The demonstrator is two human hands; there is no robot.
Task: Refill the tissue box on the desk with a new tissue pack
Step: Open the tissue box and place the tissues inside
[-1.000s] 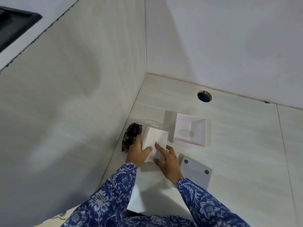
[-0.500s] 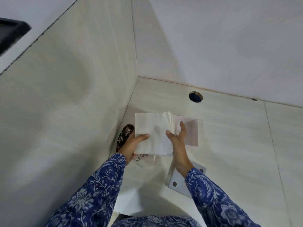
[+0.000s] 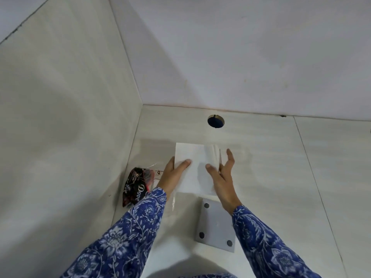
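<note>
A white stack of tissues (image 3: 195,167) is held up over the desk between both hands. My left hand (image 3: 172,176) grips its left edge with the thumb on top. On the right side, my right hand (image 3: 221,177) has its thumb on top and its fingers spread behind the fanned right edge. The tissue box is hidden behind the stack. Its grey base plate (image 3: 216,225), with dark round feet, lies flat on the desk just below the hands. The torn dark wrapper (image 3: 135,186) of the tissue pack lies at the left, against the side wall.
The pale desk (image 3: 281,177) sits in a corner between a side panel on the left and a back wall. A round cable hole (image 3: 215,121) lies in the desk behind the stack. A strip of clear plastic (image 3: 173,203) lies beside my left wrist.
The stack of tissues has been lifted off the desk beside the wrapper and carried right and up, so that it now covers the open box. Both hands moved with it.
</note>
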